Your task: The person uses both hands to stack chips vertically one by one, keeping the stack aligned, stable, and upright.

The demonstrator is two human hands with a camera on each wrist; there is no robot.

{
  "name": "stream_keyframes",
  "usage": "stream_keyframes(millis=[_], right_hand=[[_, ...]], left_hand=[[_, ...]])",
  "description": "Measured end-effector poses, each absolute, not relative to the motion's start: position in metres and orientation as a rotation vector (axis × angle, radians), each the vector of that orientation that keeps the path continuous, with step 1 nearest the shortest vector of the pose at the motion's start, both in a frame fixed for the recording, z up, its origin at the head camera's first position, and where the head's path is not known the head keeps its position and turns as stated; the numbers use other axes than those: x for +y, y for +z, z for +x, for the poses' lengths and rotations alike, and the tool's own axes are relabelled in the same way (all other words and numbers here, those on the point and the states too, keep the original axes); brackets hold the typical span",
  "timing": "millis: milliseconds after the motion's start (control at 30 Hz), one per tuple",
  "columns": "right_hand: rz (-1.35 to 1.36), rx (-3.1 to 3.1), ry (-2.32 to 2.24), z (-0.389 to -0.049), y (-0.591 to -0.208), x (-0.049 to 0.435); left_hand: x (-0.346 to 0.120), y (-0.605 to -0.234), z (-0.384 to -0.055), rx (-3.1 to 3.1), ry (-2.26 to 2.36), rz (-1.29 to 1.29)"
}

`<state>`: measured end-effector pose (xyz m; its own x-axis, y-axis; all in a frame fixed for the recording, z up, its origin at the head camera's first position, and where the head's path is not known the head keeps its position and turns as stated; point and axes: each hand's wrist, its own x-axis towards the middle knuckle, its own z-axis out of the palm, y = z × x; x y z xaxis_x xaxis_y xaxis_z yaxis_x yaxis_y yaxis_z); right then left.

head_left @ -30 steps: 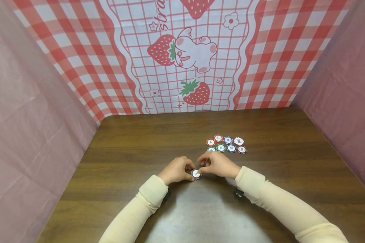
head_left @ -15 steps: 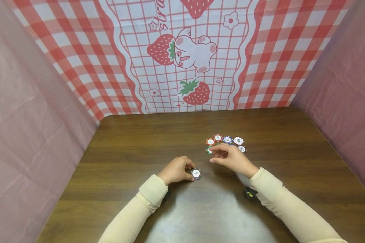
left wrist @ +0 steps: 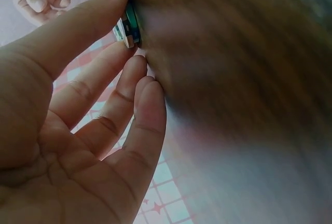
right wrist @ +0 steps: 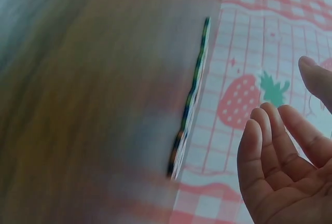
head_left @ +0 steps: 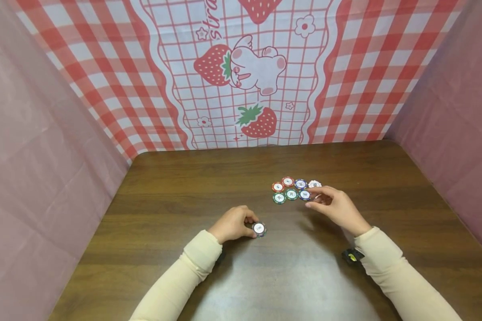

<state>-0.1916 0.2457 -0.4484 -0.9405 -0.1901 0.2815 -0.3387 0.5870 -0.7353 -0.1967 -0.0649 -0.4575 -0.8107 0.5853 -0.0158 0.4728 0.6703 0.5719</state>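
My left hand [head_left: 232,224] pinches a small stack of poker chips [left wrist: 127,24] between thumb and index finger on the table. A dark chip marked 100 [head_left: 259,228] lies on top; a green edge shows under it in the left wrist view. My right hand [head_left: 339,209] hovers at the right end of the laid-out chips, thumb and fingers apart, nothing seen between them. It partly covers the white chip [head_left: 314,183] and hides most of the chip below that. Beside its fingertips lies a blue chip marked 50 [head_left: 304,195].
Two red chips, one of them the left red chip [head_left: 278,187], a blue chip [head_left: 301,184] and two green chips, including the right green chip [head_left: 291,194], lie flat in two rows. The wooden table [head_left: 193,178] ends at a strawberry-print cloth [head_left: 261,122] behind.
My right hand has left the stack by the left hand and moved right, past the green chips, to the right end of the rows. My left hand has stayed in place.
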Motion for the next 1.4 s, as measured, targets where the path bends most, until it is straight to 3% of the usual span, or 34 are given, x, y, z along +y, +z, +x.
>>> stream_keyframes(millis=[667,1400], right_hand=[[0.354,-2.742,1.130,-0.198,-0.452,0.286],[0.344,-3.013,0.902,-0.224,-0.449,0.286]], left_hand=[[-0.064,-0.456,-0.196,2.685,0.840,0.863],[-0.066,-0.456,-0.196,2.684,0.847,0.868]])
